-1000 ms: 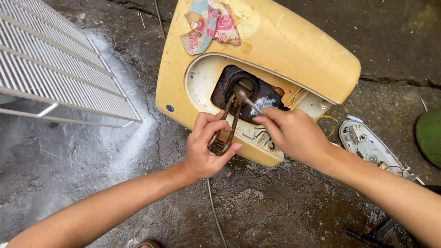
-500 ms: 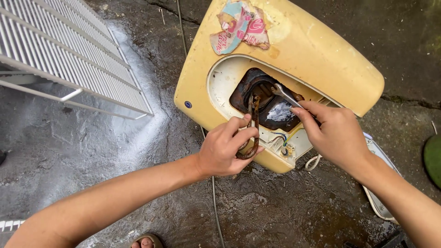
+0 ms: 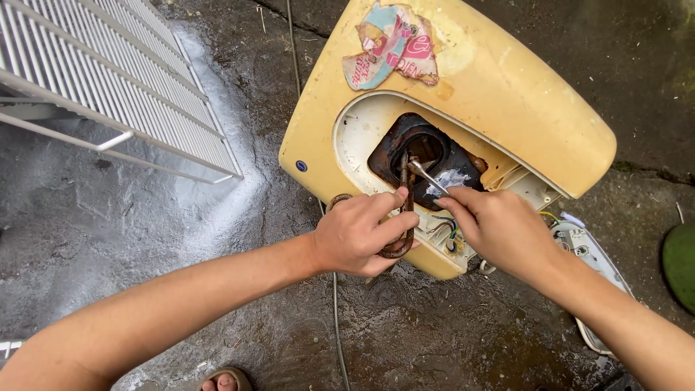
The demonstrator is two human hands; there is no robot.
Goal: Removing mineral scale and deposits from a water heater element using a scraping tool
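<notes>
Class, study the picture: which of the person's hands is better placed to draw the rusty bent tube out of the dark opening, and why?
Probably the left hand: it already grips the rusty bent tube where it leaves the dark opening of the yellow casing. The right hand is occupied holding a thin metal tool.

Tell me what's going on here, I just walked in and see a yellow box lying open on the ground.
A person works on a yellowed appliance casing lying on wet concrete. The left hand grips a rusty bent metal element sticking out of the dark opening. The right hand holds a thin metal tool at that opening. Loose wires show at the lower edge, and a white wire rack lies to the left.
</notes>
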